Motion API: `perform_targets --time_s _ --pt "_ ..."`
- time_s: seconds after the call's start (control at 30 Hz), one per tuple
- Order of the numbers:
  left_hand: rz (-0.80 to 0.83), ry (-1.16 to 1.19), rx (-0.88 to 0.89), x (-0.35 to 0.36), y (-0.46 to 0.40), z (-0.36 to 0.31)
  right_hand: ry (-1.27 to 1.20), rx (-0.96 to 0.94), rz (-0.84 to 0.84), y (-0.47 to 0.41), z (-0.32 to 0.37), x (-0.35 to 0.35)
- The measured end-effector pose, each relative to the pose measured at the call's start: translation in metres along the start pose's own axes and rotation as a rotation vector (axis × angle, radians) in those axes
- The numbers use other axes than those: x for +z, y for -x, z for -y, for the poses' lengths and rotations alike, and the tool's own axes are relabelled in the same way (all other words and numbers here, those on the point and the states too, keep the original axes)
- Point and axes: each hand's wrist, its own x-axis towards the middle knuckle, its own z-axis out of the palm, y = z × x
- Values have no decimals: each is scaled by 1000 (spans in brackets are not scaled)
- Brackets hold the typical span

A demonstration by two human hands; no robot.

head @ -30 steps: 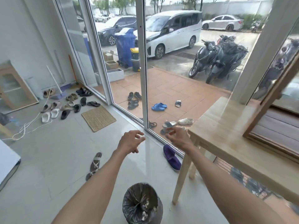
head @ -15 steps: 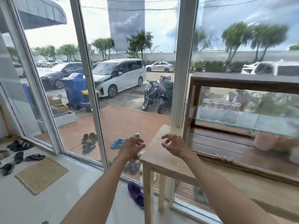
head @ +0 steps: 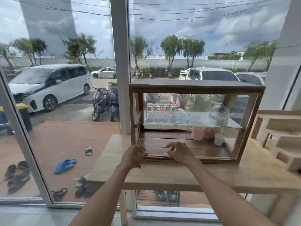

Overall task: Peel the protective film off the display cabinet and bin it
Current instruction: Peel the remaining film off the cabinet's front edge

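Note:
The wooden display cabinet (head: 195,87) with glass panes stands on a light wooden table (head: 211,175) by the window. My left hand (head: 134,156) rests with curled fingers on the left end of the cabinet's lower front rail and holds nothing. My right hand (head: 180,153) hovers over the same rail, fingers bent and apart. A small whitish crumpled scrap of film (head: 166,154) sits on the rail at its fingertips; I cannot tell whether it is pinched. The bin is out of view.
Inside the cabinet, several glasses (head: 161,112) and a glass jar (head: 219,115) stand on a glass shelf, with a pink cup (head: 197,133) and a white cup (head: 219,139) below. A wooden rack (head: 280,132) stands at the right. Sandals lie beyond the glass wall.
My view has swung up from the floor and the black bin to the cabinet. Both hands have moved from above the bin onto the cabinet's lower front rail.

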Motion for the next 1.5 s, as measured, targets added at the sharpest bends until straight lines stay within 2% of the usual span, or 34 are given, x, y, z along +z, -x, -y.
perform_targets --time_s 0.13,0.4,0.63,0.77,1.27,1.5 --pt "52 -14 47 31 -16 -8 29 46 -39 -2 -28 -7" --pt "68 15 75 82 -45 -11 204 -5 -58 -18 -54 18" --pt "-92 -247 296 107 -53 -15 361 -93 -133 -37 -65 40" --pt "-78 -333 335 117 -60 -14 408 -106 -134 -44 -69 48" --pt "-77 -364 401 130 -83 -22 380 -118 -131 -62 -82 47" --pt "-81 -413 429 127 -89 -23 279 -85 -144 -65 -84 48"
